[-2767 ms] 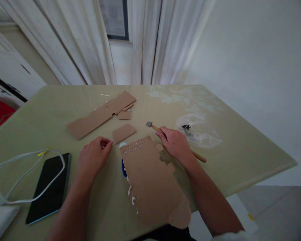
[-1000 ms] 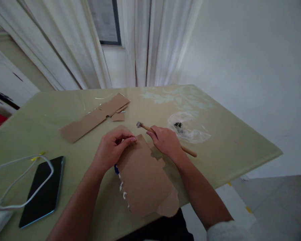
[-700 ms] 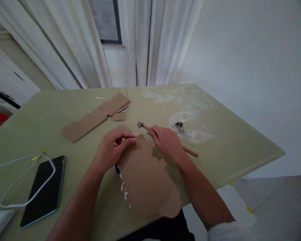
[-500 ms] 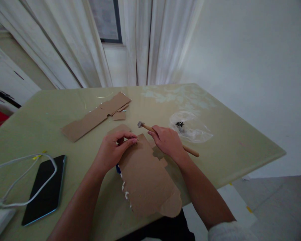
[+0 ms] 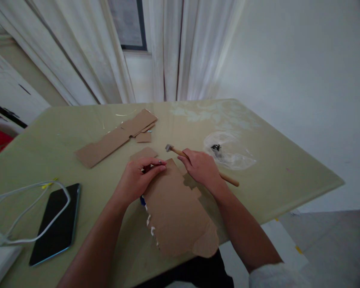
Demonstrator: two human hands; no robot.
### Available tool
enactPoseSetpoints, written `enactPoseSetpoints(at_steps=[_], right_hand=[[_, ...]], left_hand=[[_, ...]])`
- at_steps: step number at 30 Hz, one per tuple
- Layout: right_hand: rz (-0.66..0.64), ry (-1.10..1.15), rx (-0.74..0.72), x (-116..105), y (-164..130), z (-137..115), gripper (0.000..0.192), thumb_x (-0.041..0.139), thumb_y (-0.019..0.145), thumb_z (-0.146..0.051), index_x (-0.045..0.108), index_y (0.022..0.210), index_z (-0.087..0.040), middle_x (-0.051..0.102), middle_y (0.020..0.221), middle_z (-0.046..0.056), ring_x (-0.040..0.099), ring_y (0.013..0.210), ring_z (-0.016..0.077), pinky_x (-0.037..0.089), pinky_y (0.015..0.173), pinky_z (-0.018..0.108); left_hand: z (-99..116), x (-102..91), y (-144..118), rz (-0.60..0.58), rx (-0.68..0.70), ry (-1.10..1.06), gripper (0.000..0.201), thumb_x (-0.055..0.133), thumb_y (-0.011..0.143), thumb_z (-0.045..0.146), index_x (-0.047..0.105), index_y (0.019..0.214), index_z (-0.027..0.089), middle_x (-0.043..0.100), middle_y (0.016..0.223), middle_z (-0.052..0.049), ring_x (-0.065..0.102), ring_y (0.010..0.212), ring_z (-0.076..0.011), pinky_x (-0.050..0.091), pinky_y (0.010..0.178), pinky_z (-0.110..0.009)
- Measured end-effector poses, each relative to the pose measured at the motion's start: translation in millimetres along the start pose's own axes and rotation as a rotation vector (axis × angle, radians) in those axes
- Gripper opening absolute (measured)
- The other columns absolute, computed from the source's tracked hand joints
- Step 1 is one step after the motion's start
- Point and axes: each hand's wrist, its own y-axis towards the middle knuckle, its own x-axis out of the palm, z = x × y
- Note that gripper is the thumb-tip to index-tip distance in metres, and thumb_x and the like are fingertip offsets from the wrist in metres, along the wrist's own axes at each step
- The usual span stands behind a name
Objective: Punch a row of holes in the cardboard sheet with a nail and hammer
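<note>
Left hand (image 5: 138, 179) pinches far edge of cardboard sheet (image 5: 175, 210) — right hand (image 5: 201, 168) grips hammer (image 5: 180, 152).

four cardboard pieces (image 5: 177, 208), one hammer (image 5: 180, 152), one phone (image 5: 56, 224), one plastic bag (image 5: 229, 154)

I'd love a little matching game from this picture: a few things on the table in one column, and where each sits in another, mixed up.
Things:
1. small hammer
2. black phone
3. clear plastic bag
4. long cardboard strip

Places:
a. far side of the table, beyond the left hand
b. held in the right hand
c. under a white cable, near the left edge
d. to the right of the right hand, with small dark bits inside

Pairs: 1-b, 2-c, 3-d, 4-a
</note>
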Motion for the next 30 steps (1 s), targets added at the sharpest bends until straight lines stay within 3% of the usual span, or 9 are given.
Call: enactPoseSetpoints(at_steps=[7,13,17,24,30], right_hand=[[0.000,-0.001,0.004,2.2,-0.1,1.6,0.044,0.039,0.118,-0.052,0.073,0.120,-0.024,0.083,0.111,0.010,0.076,0.096,0.0252,0.045,0.076,0.032],[-0.004,-0.002,-0.001,-0.1,-0.8,0.0,0.042,0.041,0.118,-0.050,0.073,0.119,-0.023,0.083,0.112,0.011,0.076,0.094,0.0247,0.043,0.075,0.033],[0.006,-0.014,-0.010,0.2,-1.0,0.2,0.042,0.041,0.118,-0.050,0.073,0.118,-0.023,0.083,0.109,0.010,0.076,0.093,0.0247,0.042,0.074,0.032],[0.008,-0.009,-0.023,3.5,-0.3,2.2,0.042,0.041,0.118,-0.051,0.072,0.117,-0.023,0.083,0.109,0.010,0.076,0.093,0.0245,0.042,0.073,0.032],[0.003,-0.012,-0.007,2.5,-0.4,1.1,0.045,0.038,0.118,-0.052,0.073,0.118,-0.023,0.083,0.109,0.011,0.076,0.094,0.0247,0.043,0.074,0.032]], left_hand=[[-3.2,-9.0,1.0,0.046,-0.029,-0.107,0.030,0.079,0.091,0.051,0.088,0.100,0.023,0.089,0.107,-0.007,0.080,0.091,-0.0247,0.060,0.079,-0.033],[1.4,-4.0,-0.5,0.040,-0.021,-0.053,0.025,0.081,0.087,0.049,0.089,0.089,0.025,0.087,0.093,-0.004,0.067,0.068,-0.0179,0.048,0.060,-0.029],[0.1,-2.6,-1.2,0.057,-0.004,-0.014,0.023,0.083,0.085,0.048,0.090,0.089,0.027,0.085,0.082,-0.002,0.058,0.060,-0.0160,0.043,0.057,-0.029],[-7.2,-0.1,-1.6,0.048,0.028,-0.012,0.022,0.083,0.089,0.050,0.091,0.094,0.030,0.088,0.094,-0.003,0.074,0.080,-0.0213,0.053,0.070,-0.032],[-9.5,1.3,-1.5,0.042,0.050,-0.012,0.022,0.082,0.090,0.050,0.092,0.096,0.031,0.088,0.095,-0.004,0.076,0.082,-0.0226,0.055,0.073,-0.033]])
